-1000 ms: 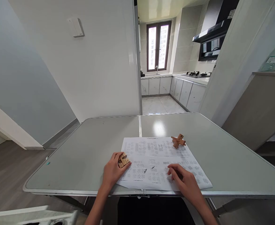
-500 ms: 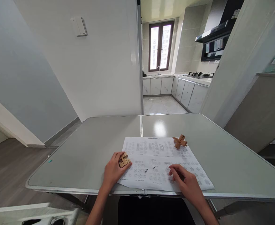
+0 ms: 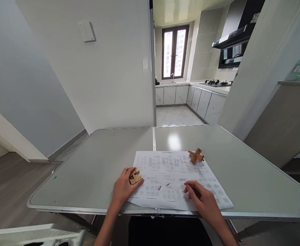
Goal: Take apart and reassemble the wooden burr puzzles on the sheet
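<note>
My left hand (image 3: 124,188) rests at the left edge of a printed paper sheet (image 3: 162,174), its fingers and thumb wrapped round a light wooden block puzzle (image 3: 135,176). Part of the puzzle is hidden by the hand. My right hand (image 3: 202,198) lies on the right half of the sheet, with its fingers curled in and bunched near the thumb; nothing shows in them. Beyond it, at the sheet's upper right corner, stands a darker brown wooden burr puzzle (image 3: 196,156) with crossed arms, untouched by either hand.
The paper lies on a pale folding table (image 3: 93,164) with a metal rim and a centre seam. A small green scrap (image 3: 54,177) is near the left rim. A white chair-like piece (image 3: 34,234) stands at the lower left. Past the table is a kitchen doorway.
Both hands and both wooden puzzles keep their places on the table. The whole view has shifted very slightly with the head.
</note>
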A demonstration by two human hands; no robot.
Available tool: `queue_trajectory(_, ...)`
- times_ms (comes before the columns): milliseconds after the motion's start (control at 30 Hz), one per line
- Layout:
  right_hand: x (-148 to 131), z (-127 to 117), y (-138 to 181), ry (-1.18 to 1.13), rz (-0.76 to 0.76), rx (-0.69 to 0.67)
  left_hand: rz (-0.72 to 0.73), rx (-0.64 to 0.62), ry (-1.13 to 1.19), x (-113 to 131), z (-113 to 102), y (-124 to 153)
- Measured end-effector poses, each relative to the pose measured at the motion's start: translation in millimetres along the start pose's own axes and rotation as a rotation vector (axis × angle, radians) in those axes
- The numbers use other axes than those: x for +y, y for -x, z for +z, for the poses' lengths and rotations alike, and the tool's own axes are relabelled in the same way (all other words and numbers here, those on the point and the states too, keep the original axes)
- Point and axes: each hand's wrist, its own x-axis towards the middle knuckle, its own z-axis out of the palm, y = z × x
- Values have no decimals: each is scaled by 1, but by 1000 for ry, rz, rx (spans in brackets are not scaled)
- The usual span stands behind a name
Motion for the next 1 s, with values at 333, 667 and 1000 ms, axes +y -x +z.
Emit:
queue_trajectory(333,0,-1,-1,6,-2,-18,98,-36,104,16,2,4)
queue_trajectory(667,3,0,-1,14,4,-18,228,-190,239,75,31,21)
queue_trajectory(1000,5,3,0,44,-27,-44,186,-233,232,65,33,28)
